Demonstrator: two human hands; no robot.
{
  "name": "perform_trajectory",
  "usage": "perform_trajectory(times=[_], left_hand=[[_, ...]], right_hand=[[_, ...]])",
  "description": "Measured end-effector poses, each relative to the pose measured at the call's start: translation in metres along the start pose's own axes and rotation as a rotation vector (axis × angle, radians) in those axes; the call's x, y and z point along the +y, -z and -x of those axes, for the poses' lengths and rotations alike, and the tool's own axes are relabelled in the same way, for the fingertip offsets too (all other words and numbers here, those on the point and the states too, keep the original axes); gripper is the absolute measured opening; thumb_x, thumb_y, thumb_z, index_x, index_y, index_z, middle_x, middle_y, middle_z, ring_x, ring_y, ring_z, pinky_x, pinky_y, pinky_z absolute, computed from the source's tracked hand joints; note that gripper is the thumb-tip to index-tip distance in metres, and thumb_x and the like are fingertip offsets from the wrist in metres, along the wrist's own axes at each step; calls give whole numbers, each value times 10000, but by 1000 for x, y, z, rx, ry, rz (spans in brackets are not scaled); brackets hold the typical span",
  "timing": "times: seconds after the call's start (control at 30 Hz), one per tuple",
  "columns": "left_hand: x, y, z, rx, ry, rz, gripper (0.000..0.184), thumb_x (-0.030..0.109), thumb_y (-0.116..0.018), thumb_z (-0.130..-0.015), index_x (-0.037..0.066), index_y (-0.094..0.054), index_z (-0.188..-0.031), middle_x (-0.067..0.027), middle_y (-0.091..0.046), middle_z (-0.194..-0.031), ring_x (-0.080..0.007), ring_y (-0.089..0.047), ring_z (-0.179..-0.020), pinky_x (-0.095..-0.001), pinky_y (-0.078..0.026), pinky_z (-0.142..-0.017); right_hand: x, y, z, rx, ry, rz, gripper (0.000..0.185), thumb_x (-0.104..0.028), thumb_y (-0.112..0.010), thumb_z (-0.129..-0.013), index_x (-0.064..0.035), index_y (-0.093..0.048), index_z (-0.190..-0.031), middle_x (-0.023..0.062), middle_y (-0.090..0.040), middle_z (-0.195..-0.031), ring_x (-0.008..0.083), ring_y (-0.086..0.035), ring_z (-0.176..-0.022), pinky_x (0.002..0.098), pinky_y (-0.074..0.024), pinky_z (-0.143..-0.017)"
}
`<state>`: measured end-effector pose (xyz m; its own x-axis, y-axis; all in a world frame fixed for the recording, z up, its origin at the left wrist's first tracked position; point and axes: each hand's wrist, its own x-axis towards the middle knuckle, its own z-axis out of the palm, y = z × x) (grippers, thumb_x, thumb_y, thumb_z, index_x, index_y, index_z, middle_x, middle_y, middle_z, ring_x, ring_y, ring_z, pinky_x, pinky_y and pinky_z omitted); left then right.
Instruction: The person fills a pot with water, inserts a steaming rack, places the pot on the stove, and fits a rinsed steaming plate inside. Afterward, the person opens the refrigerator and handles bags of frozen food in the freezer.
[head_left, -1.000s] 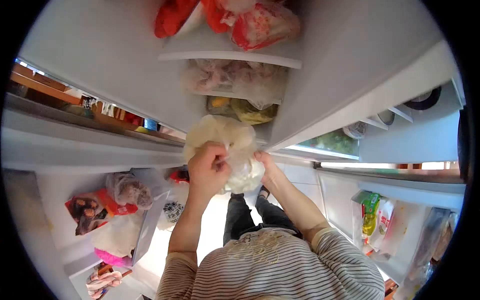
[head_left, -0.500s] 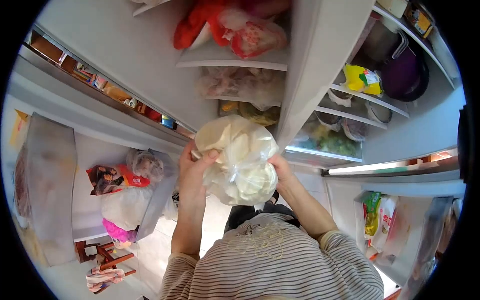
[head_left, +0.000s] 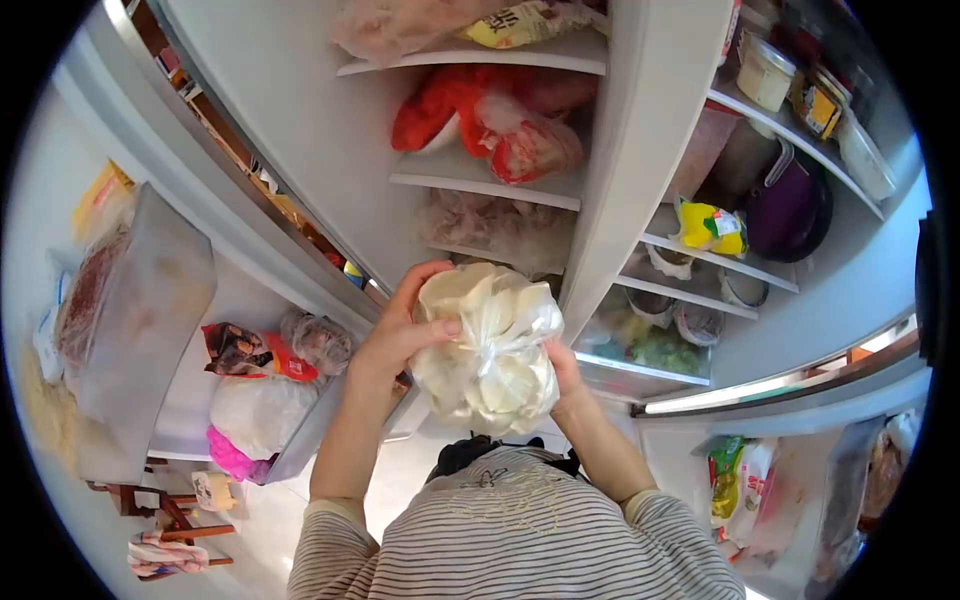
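In front of my body is a clear plastic bag (head_left: 490,385), packed with pale, rounded pieces of food and gathered tight at its middle. My left hand (head_left: 405,325) grips its left side, the thumb lying over the front and the fingers behind. On the right side, my right hand (head_left: 565,375) holds it too, with most of those fingers hidden behind the bag. Just beyond the bag is an open compartment where bagged food (head_left: 490,225) lies on a lower shelf and red plastic bags (head_left: 495,125) lie on the shelf above.
A divider (head_left: 635,150) separates the two open refrigerator compartments. The right one holds a dark purple pot (head_left: 792,210), a yellow packet (head_left: 712,228) and a lidded tub (head_left: 766,74). Open doors with loaded bins (head_left: 150,330) flank me on both sides. A wooden stool (head_left: 175,520) stands lower left.
My view has tilted up, so more upper shelves show. Both hands still hold the plastic bag, which sits slightly lower in view and is turned a little.
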<state>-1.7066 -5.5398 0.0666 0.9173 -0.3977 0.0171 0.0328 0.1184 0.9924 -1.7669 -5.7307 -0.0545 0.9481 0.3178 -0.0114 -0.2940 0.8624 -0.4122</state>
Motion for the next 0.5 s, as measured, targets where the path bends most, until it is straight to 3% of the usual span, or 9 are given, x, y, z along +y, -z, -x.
perform_trajectory(times=[0.07,0.17,0.2,0.3,0.33,0.43,0.5], left_hand=[[-10,10,-8,-30,-87,-109,551,175,-769,-630,79,-511,-1107,-66,-545,-1079,-183,-508,-1041,-287,-399,-889],[-10,15,-10,11,-33,-185,476,181,-759,-642,82,-523,-1043,-45,-553,-1009,-156,-524,-975,-274,-411,-843],[-9,12,-12,68,-1,-141,442,166,-738,-655,80,-520,-1030,-36,-557,-966,-140,-535,-923,-265,-418,-802],[18,3,-16,246,182,73,409,146,-696,-687,63,-510,-1042,-51,-563,-965,-149,-542,-915,-267,-425,-792],[22,3,-17,272,147,144,402,140,-679,-699,57,-503,-1051,-60,-563,-973,-156,-545,-921,-272,-429,-794],[35,2,-18,390,73,318,392,128,-632,-735,41,-484,-1088,-83,-562,-1001,-173,-551,-940,-288,-438,-809],[47,-3,-14,541,77,391,400,128,-608,-759,35,-470,-1124,-96,-562,-1021,-182,-552,-956,-298,-441,-831]], right_hand=[[-1,5,-5,-64,-18,20,552,-315,-524,-853,-3,-385,-1286,159,-513,-1224,287,-535,-1089,412,-417,-955],[-2,-16,-4,62,-50,-37,543,-334,-496,-880,-10,-373,-1298,156,-503,-1236,288,-518,-1111,425,-396,-975],[-2,-25,-5,117,-31,15,586,-418,-450,-897,-16,-357,-1313,157,-478,-1267,292,-486,-1151,432,-367,-1000],[-2,-29,-13,-29,1,-249,673,-523,-404,-884,-21,-341,-1328,166,-450,-1298,298,-454,-1186,433,-348,-1016],[-6,-37,-15,56,47,-123,793,-640,-353,-840,-33,-311,-1349,177,-387,-1350,337,-413,-1216,477,-318,-1028],[-18,-56,-15,1,178,-24,829,-665,-364,-820,-46,-282,-1366,167,-341,-1384,330,-362,-1256,469,-289,-1046],[-21,-57,-14,-13,222,66,845,-620,-495,-783,-53,-274,-1369,138,-345,-1384,305,-356,-1262,448,-291,-1045]])
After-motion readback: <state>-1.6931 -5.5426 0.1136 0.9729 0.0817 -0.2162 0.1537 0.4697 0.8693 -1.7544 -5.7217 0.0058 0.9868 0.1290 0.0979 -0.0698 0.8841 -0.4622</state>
